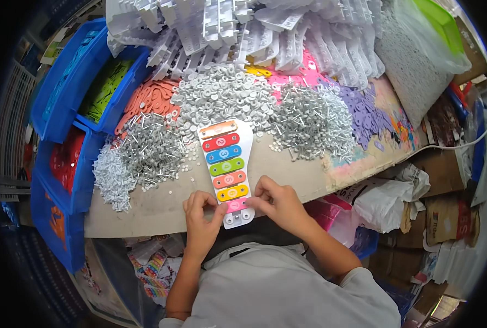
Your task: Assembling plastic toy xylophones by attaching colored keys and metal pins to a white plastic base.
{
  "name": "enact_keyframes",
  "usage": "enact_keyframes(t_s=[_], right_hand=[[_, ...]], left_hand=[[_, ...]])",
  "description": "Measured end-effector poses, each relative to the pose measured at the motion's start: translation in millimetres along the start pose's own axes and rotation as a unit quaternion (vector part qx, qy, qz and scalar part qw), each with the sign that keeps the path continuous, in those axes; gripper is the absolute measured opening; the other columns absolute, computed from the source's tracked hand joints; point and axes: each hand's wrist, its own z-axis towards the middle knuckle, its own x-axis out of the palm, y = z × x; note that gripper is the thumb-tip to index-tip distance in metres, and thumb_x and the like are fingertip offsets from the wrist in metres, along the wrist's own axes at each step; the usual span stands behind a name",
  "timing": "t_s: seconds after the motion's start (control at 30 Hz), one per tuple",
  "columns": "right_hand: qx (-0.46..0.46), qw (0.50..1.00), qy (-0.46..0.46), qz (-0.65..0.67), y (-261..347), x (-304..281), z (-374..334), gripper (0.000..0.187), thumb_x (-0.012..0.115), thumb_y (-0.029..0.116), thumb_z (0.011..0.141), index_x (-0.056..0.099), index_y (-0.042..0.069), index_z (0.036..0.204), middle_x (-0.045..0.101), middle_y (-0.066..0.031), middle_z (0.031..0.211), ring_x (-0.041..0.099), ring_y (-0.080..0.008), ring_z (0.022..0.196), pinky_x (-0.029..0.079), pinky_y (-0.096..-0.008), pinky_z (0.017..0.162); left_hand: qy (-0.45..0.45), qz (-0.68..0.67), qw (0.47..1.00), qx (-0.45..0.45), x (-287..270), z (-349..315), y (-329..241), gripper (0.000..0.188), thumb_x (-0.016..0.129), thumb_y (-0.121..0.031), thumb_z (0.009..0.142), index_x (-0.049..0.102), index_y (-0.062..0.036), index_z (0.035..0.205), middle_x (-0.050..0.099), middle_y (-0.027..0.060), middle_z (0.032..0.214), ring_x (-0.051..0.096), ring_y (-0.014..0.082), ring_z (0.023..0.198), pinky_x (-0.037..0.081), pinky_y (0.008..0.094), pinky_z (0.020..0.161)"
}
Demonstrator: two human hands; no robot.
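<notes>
Right hand [273, 203] at pink bar [236, 205], contact unclear.

Pink bar [236, 205]: both ends covered by fingertips of the left hand [203, 217] and right hand [279, 205]. Anything pinched in the right fingertips is too small to tell. White frames [221, 33] run off the top edge and hide most of the yellow pieces [259, 71]. Shirt [287, 290] cut by the bottom edge. Orange pieces [57, 221] partly behind their bin's wall [76, 243]. Clear bag [405, 71]: contents too small to identify. Left rack [16, 104] blurs into the dark lens rim.
</notes>
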Motion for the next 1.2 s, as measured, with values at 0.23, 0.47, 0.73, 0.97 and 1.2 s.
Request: enact_keyframes(t_s=[0.23, 0.47, 0.73, 0.97, 1.2], right_hand=[[-0.031, 0.857, -0.469, -0.21, -73.8, -141.5, 4.9, 0.023, 0.054, 0.018, 0.103, 0.065, -0.001, 0.11, 0.068, -0.0111, 0.09, 0.064, -0.0203, 0.082, 0.05, -0.0336, 0.075], [0.082, 0.746, -0.442, -0.491, -216.9, -274.7, -27.0, 0.025, 0.061, 0.016, 0.095, 0.064, -0.002, 0.112, 0.066, -0.022, 0.107, 0.063, -0.0415, 0.097, 0.05, -0.0456, 0.086], [-0.039, 0.853, -0.443, -0.273, -199.2, -263.0, -32.3, 0.018, 0.061, 0.005, 0.092, 0.06, 0.003, 0.11, 0.051, -0.0045, 0.085, 0.048, -0.0156, 0.072, 0.044, -0.0302, 0.067], [-0.054, 0.959, -0.23, 0.157, -20.5, -76.3, -20.1, 0.024, 0.058, 0.005, 0.098, 0.06, 0.002, 0.122, 0.055, -0.001, 0.094, 0.053, -0.0079, 0.076, 0.046, -0.0238, 0.069], [0.02, 0.996, -0.013, 0.089, 27.5, 8.3, -33.9, 0.015, 0.075, 0.002, 0.087, 0.06, 0.002, 0.088, 0.062, 0.0014, 0.08, 0.053, -0.0048, 0.068, 0.045, -0.0215, 0.063]], left_hand=[[-0.037, -0.115, 0.991, -0.05, 1.9, -10.2, 6.9, 0.014, 0.071, -0.007, 0.091, 0.059, -0.002, 0.097, 0.057, 0.005, 0.092, 0.054, 0.0175, 0.089, 0.046, 0.0314, 0.082], [-0.032, -0.05, 0.998, -0.01, 1.5, -6.7, 12.4, 0.008, 0.066, -0.006, 0.096, 0.061, -0.0003, 0.099, 0.06, 0.0042, 0.09, 0.056, 0.0126, 0.089, 0.046, 0.0273, 0.081], [-0.033, -0.088, 0.995, -0.017, 8.3, -8.4, 25.4, 0.016, 0.064, -0.009, 0.099, 0.061, -0.0007, 0.111, 0.062, 0.0039, 0.094, 0.061, 0.0101, 0.087, 0.047, 0.0251, 0.081], [-0.029, -0.079, 0.996, -0.017, -1.4, -14.8, 19.4, 0.02, 0.063, -0.008, 0.098, 0.059, -0.0018, 0.117, 0.062, 0.0036, 0.093, 0.06, 0.0091, 0.087, 0.045, 0.0246, 0.084], [-0.018, -0.096, 0.995, -0.03, -3.4, -25.5, 10.6, 0.037, 0.07, -0.011, 0.092, 0.056, -0.0049, 0.126, 0.064, 0.003, 0.089, 0.056, 0.0176, 0.093, 0.043, 0.0333, 0.089]])
